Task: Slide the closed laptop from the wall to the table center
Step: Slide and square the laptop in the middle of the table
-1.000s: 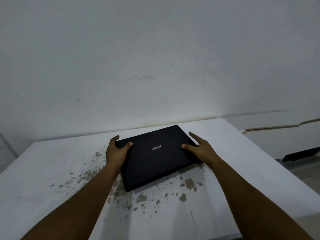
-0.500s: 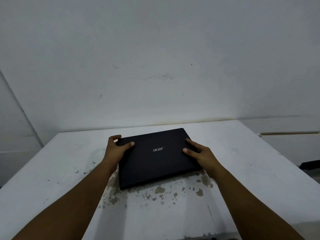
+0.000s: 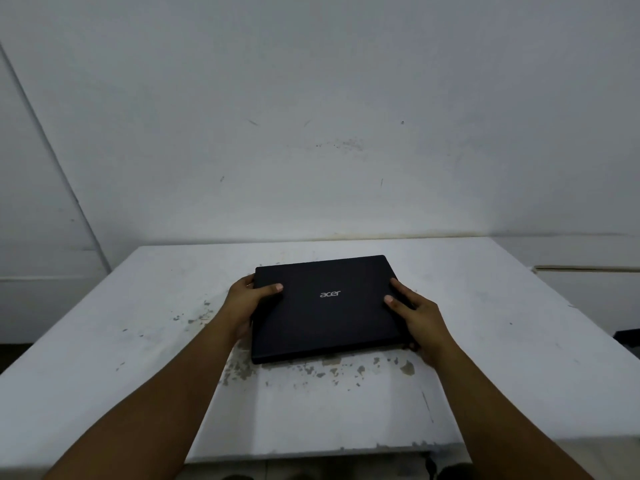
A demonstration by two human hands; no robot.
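A closed black laptop (image 3: pixel 325 317) with a silver logo on its lid lies flat on the white table (image 3: pixel 502 323), near the table's middle and a short gap from the wall. My left hand (image 3: pixel 246 303) grips its left edge, thumb on the lid and fingers curled around the side. On the right edge sits my right hand (image 3: pixel 419 317), thumb pressed on the lid, fingers along the side. The laptop's long edges run almost parallel to the wall.
The table's paint is chipped in brown-grey spots (image 3: pixel 239 370) in front of and left of the laptop. A white wall (image 3: pixel 329 133) rises behind the table. A ledge (image 3: pixel 585 268) lies off the table's right edge; the near edge (image 3: pixel 311 455) is close to me.
The laptop has turned from skewed to nearly square with the wall and come slightly toward me. Both hands stayed on its side edges. The view has shifted so the table looks centred.
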